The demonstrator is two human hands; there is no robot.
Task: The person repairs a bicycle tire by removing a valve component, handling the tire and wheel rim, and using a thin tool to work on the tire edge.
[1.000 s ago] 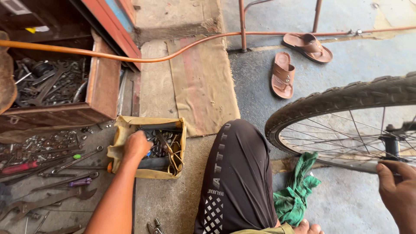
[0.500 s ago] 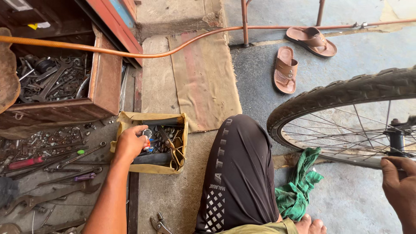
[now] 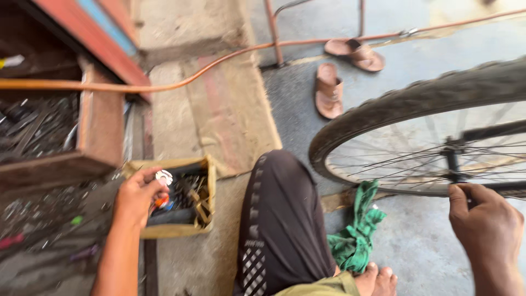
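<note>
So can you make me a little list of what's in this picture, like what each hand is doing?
left hand: over the small yellow box, pinching a small shiny metal part
right hand: at the frame of the bicycle wheel, near the hub
knee: in dark trousers, between the two hands
green rag: on the floor by the bare toes
brown sandals: on the floor beyond the wheel
orange hose: runs across the ground
wooden tool tray: left, contents blurred

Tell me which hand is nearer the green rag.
Right. The right hand grips the wheel just right of the green rag. The left hand is farther off, at the cardboard box beyond the knee.
</note>
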